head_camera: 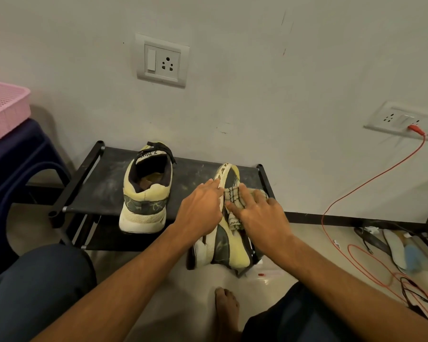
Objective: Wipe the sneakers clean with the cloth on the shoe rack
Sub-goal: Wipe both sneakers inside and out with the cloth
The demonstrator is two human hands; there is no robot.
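A: Why is the sneaker (223, 240) lying on its side like that?

B: It looks tipped over so that its upper faces the person and the cloth (232, 195) can reach it. It sits between and under the two hands, with its toe beyond the fingertips and its heel near the wrists, past the front edge of the shoe rack (101, 186).

A: What is the left hand (200, 208) doing?

B: Its fingers are straight and laid along the pale sole edge. They press down and grip nothing. I judge that it steadies the shoe so that it won't slide or roll while being rubbed.

A: And the right hand (262, 215)?

B: It lies flat with fingers spread on the checked cloth, pushing it against the dark side panel. Spread fingers put more of the cloth against the shoe. The thumb side is hidden, so I cannot tell whether any cloth is pinched underneath.

A: What about the other sneaker (146, 193)?

B: It stands upright on the rack, well to the left of the left hand, with its heel towards the person. Neither hand touches it. It seems parked there to wait its turn, within easy reach.

A: What does the heel of the tipped shoe rest on?

B: The forearms partly hide it, so that is unclear.
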